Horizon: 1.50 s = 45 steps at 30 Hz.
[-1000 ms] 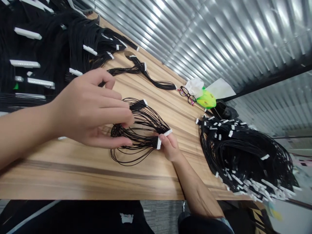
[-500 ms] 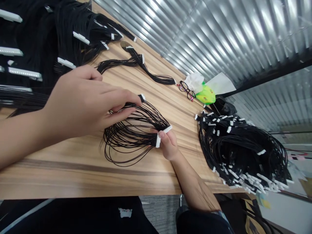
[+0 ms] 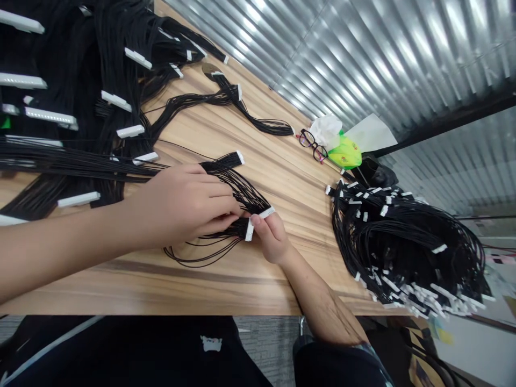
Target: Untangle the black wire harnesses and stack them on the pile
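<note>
A wire harness of thin black wires (image 3: 252, 193) with white connectors lies looped over the table in front of me. My right hand (image 3: 274, 236) pinches it at two white connectors (image 3: 249, 229), thumb on top. Over the loop, my left hand (image 3: 193, 201) has its fingers bent together around the wires close to those connectors; its fingertips are partly hidden. Beyond my left hand, another white connector (image 3: 240, 157) of black wires rests on the wood.
A large heap of black harnesses (image 3: 76, 59) covers the left side. A coiled pile of harnesses (image 3: 403, 231) sits at the right edge. Loose harnesses (image 3: 266, 126), eyeglasses (image 3: 313, 145) and a green packet (image 3: 345, 152) lie toward the corrugated metal wall (image 3: 322, 54).
My left hand has moved right and down onto the wire loop, and its fingers have closed around the wires. My right hand keeps its pinch on the connectors, shifted slightly left.
</note>
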Each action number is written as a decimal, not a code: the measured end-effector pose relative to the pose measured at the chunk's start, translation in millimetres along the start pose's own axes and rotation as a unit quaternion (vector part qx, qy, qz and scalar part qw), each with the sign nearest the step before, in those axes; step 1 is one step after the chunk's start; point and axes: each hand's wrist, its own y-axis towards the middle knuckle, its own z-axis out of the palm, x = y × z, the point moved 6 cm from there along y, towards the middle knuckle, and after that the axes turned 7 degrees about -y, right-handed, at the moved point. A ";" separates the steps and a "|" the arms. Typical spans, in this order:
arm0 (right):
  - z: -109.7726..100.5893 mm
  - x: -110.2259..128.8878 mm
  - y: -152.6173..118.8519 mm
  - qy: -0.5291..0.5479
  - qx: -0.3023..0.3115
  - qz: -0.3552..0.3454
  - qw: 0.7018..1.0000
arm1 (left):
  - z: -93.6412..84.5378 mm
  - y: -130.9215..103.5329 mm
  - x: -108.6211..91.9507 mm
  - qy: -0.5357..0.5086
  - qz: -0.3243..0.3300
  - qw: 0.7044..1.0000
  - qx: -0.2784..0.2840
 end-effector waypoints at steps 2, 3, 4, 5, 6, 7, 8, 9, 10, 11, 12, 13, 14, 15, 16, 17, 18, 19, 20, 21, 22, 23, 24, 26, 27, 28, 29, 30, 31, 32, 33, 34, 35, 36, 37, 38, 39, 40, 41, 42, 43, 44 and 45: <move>0.1 5.0 2.3 -0.040 0.013 -0.006 0.999 | 3.1 3.0 -3.8 0.037 0.035 0.999 0.016; 0.3 7.0 3.0 -0.052 0.019 -0.005 0.998 | 3.1 5.1 -6.2 0.056 0.057 0.997 0.017; 0.4 8.5 3.4 -0.057 0.023 -0.003 0.998 | 1.3 7.6 -8.1 0.067 0.074 0.995 0.013; 0.4 9.0 3.5 -0.056 0.025 0.001 0.998 | -2.9 10.5 -9.0 0.068 0.084 0.994 0.008; 0.3 8.5 3.5 -0.052 0.025 0.008 0.998 | -9.6 14.2 -9.0 0.059 0.089 0.994 0.002; 0.2 7.0 3.4 -0.046 0.025 0.016 0.999 | -18.8 18.5 -8.3 0.043 0.091 0.995 0.002; 0.4 4.5 3.6 -0.036 0.026 0.027 0.999 | -30.5 23.6 -7.3 0.026 0.093 0.995 0.003; 0.7 1.8 4.0 -0.026 0.027 0.037 0.999 | -44.1 29.5 -6.3 0.013 0.094 0.995 0.007; 1.3 -0.2 4.8 -0.016 0.031 0.044 0.998 | -58.7 36.1 -6.0 0.011 0.098 0.995 0.010; 2.0 -0.6 6.0 -0.005 0.034 0.044 0.998 | -73.3 43.1 -7.0 0.020 0.105 0.994 0.010; 1.6 1.4 7.4 0.004 0.029 0.035 0.999 | -85.4 49.8 -9.7 0.049 0.115 0.992 0.008; 0.2 5.8 8.7 0.012 0.017 0.018 1.000 | -93.6 55.7 -14.0 0.090 0.126 0.988 0.005; -2.9 12.3 9.4 0.018 -0.007 -0.001 1.000 | -97.1 60.4 -19.5 0.132 0.137 0.982 -0.004; -7.3 20.3 9.1 0.021 -0.037 -0.021 0.999 | -94.7 63.7 -24.9 0.177 0.141 0.974 -0.011; -12.8 29.0 7.6 0.022 -0.069 -0.036 0.997 | -88.0 65.6 -29.8 0.174 0.139 0.975 -0.019; -19.7 38.0 4.4 0.022 -0.105 -0.048 0.993 | -77.6 66.6 -33.7 0.127 0.137 0.982 -0.023; -27.6 46.9 -0.5 0.020 -0.137 -0.056 0.989 | -62.7 67.1 -36.9 0.107 0.142 0.984 -0.015; -37.2 55.2 -7.5 0.015 -0.167 -0.063 0.984 | -47.2 68.1 -38.6 0.101 0.145 0.984 -0.009; -47.9 62.9 -16.6 0.006 -0.191 -0.069 0.979 | -35.3 70.0 -39.1 0.095 0.147 0.984 -0.025; -60.1 69.2 -28.3 -0.010 -0.206 -0.074 0.976 | -24.8 73.6 -37.7 0.087 0.143 0.985 -0.035; -74.4 74.0 -42.9 -0.031 -0.219 -0.079 0.972 | -16.3 78.6 -36.4 0.074 0.147 0.986 -0.042; -90.9 76.6 -60.7 -0.058 -0.231 -0.079 0.968 | -9.1 85.0 -36.0 0.056 0.164 0.984 -0.042; -110.2 76.4 -81.9 -0.088 -0.251 -0.072 0.961 | -2.2 92.9 -36.4 0.036 0.192 0.980 -0.032; -159.3 68.8 -135.5 -0.144 -0.347 -0.040 0.926 | 12.3 114.5 -39.0 -0.006 0.274 0.962 0.008; -185.3 62.7 -165.4 -0.166 -0.401 -0.023 0.901 | 20.9 129.8 -39.9 -0.024 0.313 0.949 0.034; -210.6 55.8 -195.0 -0.185 -0.447 -0.009 0.875 | 30.6 149.8 -40.3 -0.039 0.342 0.937 0.060; -234.8 48.3 -222.9 -0.207 -0.487 0.007 0.849 | 41.6 175.0 -40.4 -0.049 0.359 0.928 0.086; -258.2 42.4 -250.1 -0.250 -0.535 0.025 0.806 | 53.9 205.2 -40.9 -0.057 0.366 0.922 0.112; -279.8 37.8 -274.7 -0.283 -0.584 0.033 0.761 | 67.2 239.6 -42.3 -0.062 0.365 0.919 0.138; -299.2 31.5 -293.4 -0.292 -0.612 0.043 0.734 | 81.3 276.0 -45.2 -0.064 0.361 0.916 0.164; -316.7 25.7 -307.7 -0.299 -0.634 0.050 0.711 | 95.4 313.0 -49.4 -0.063 0.350 0.917 0.182; -332.1 20.2 -318.1 -0.307 -0.652 0.059 0.690 | 109.6 348.1 -55.0 -0.060 0.336 0.919 0.195; -345.5 14.6 -325.2 -0.314 -0.667 0.070 0.672 | 124.1 378.6 -62.2 -0.056 0.322 0.922 0.207; -356.8 8.5 -329.5 -0.321 -0.678 0.082 0.656 | 138.9 402.8 -70.4 -0.051 0.310 0.924 0.219; -366.2 1.5 -331.3 -0.327 -0.684 0.095 0.645 | 154.1 419.2 -79.4 -0.045 0.299 0.924 0.234; -373.7 -6.5 -331.4 -0.334 -0.684 0.109 0.640 | 169.1 427.9 -88.5 -0.039 0.289 0.924 0.247; -379.6 -15.6 -330.4 -0.340 -0.678 0.123 0.640 | 183.5 428.6 -97.2 -0.033 0.283 0.923 0.259; -384.1 -25.2 -328.9 -0.346 -0.668 0.136 0.644 | 196.8 422.4 -104.8 -0.030 0.279 0.921 0.271; -387.5 -34.7 -327.7 -0.351 -0.658 0.147 0.650 | 208.3 410.2 -110.9 -0.029 0.280 0.917 0.282; -390.1 -43.2 -327.1 -0.356 -0.649 0.156 0.654 | 217.4 393.5 -114.6 -0.031 0.283 0.912 0.294; -392.0 -50.1 -327.1 -0.361 -0.643 0.163 0.656 | 223.1 374.0 -115.4 -0.036 0.286 0.909 0.300; -393.4 -54.9 -327.7 -0.365 -0.641 0.167 0.654 | 225.1 352.8 -112.8 -0.039 0.285 0.909 0.302; -394.4 -57.3 -328.8 -0.368 -0.645 0.169 0.648 | 223.2 330.8 -107.0 -0.041 0.279 0.911 0.302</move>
